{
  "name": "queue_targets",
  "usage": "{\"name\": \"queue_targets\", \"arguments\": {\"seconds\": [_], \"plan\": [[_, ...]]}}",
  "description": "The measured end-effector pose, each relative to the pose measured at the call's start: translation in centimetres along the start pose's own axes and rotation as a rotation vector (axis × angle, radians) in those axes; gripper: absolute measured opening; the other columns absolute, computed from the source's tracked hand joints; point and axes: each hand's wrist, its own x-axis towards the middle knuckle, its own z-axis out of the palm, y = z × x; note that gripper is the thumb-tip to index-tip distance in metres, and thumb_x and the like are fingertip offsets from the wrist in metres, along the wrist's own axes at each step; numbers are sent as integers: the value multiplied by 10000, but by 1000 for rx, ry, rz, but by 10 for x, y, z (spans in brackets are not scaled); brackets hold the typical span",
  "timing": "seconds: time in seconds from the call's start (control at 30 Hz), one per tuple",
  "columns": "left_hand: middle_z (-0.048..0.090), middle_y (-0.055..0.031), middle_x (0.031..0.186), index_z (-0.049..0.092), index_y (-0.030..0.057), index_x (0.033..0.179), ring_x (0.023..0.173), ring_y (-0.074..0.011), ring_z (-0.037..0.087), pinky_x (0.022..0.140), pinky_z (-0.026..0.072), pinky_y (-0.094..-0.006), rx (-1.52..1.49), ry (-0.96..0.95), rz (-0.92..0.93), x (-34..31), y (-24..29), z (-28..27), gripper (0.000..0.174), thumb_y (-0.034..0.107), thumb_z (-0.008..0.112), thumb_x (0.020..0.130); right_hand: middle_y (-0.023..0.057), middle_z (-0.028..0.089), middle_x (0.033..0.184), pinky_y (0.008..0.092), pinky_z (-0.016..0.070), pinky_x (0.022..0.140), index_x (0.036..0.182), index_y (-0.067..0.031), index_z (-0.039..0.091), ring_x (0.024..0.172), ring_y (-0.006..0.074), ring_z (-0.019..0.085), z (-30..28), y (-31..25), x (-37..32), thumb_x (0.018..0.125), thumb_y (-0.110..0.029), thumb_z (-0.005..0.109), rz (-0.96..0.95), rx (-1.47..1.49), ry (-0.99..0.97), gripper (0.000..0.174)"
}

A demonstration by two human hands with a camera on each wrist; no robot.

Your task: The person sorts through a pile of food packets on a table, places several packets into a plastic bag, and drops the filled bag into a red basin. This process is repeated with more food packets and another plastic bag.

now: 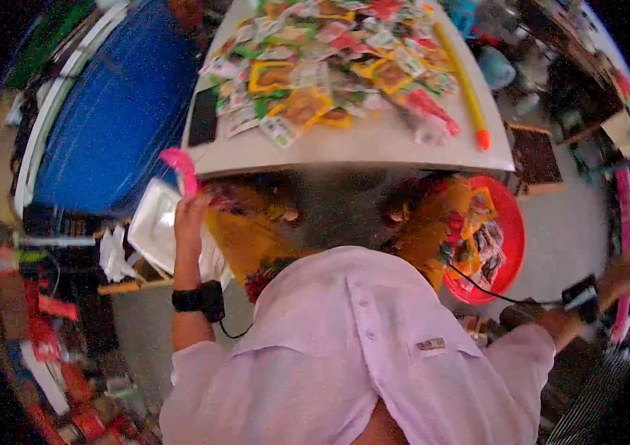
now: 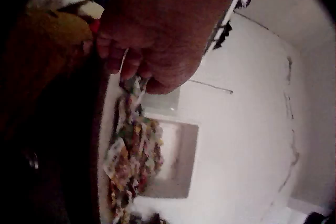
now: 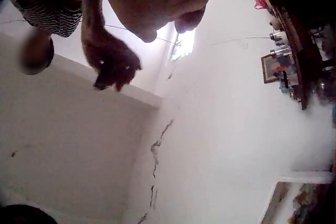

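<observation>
My left hand [image 1: 190,215] is raised beside the table's near left corner and grips a bright pink curved object [image 1: 180,165] that sticks up past the fingers. In the left wrist view the fingers of the left hand [image 2: 152,40] are curled. Far out to the right, my right hand [image 1: 624,276] is blurred and overlaps a long pink strip [image 1: 624,200]. The right wrist view has the right hand [image 3: 157,3] at the top, most of its fingers hidden; I cannot tell whether it holds anything. Another person's hand [image 3: 113,58] hangs close beside it.
Many small colourful packets [image 1: 304,104] cover the white table [image 1: 315,153], with a dark phone [image 1: 203,117] at its left and a yellow stick [image 1: 463,85] at its right. A red basin [image 1: 514,237] holds packets. A white foam box [image 1: 144,222] and blue drum [image 1: 115,111] stand left.
</observation>
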Motion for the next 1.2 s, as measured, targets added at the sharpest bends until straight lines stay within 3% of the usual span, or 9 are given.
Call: {"name": "queue_targets", "arguments": {"seconds": [0.17,0.37,0.67,0.77,0.83,0.9,1.0,1.1,1.2], "plan": [[480,-40,822,463,-13,933,737,-109,454,649,376,-218,254,391,125,-3,-39,-82,269,127,514,709,173,459,992,311,365,797,954,44,459,928,237,437,0,-78,-60,793,-298,343,-14,1404,76,395],[491,-164,934,459,-25,971,866,-256,465,759,359,-311,1135,571,51,-30,-127,-135,343,183,497,700,152,478,970,317,355,771,943,48,471,893,237,455,81,-111,-75,773,-209,408,602,2141,-724,315],[456,-175,1017,461,17,1003,956,-294,420,830,321,-345,1128,224,-63,-23,-131,-145,392,237,471,678,114,508,928,314,369,756,905,2,502,880,208,469,30,-242,-106,752,-136,457,411,2325,-951,210],[465,-160,1010,465,40,1008,959,-288,422,825,329,-350,1231,117,-99,-31,-126,-154,364,197,455,680,96,504,913,271,386,714,905,7,485,875,185,471,20,-266,-117,749,-124,469,-613,1311,-362,204],[482,-163,964,487,48,963,916,-299,439,790,348,-362,1305,51,-41,-28,-143,-169,318,180,452,677,87,502,902,252,395,692,912,10,470,869,173,472,2,-287,-123,749,-114,473,-460,1350,-489,204],[501,-163,916,511,46,900,859,-311,465,747,370,-379,1358,46,45,-25,-150,-173,270,188,452,678,81,500,890,244,401,678,924,11,454,861,163,473,-36,-316,-126,749,-101,472,552,2022,-1111,208],[522,-163,824,514,32,784,758,-335,485,670,392,-400,1504,130,-136,-20,-114,-147,200,191,433,693,78,495,871,250,405,676,936,-3,441,817,161,488,-41,-331,-133,755,-92,461,81,1785,-926,203],[527,-161,742,497,26,710,698,-337,494,612,399,-398,1490,172,76,-17,-107,-151,181,184,408,711,78,499,868,244,404,670,947,-6,440,792,169,500,-23,-341,-147,753,-94,466,-559,1499,-563,214],[519,-166,710,497,26,720,708,-324,495,610,396,-384,1382,212,19,-20,-79,-140,178,183,416,708,66,508,846,227,394,621,954,-15,442,787,157,498,-78,-361,-159,760,-86,450,115,1980,-1155,206]]}}
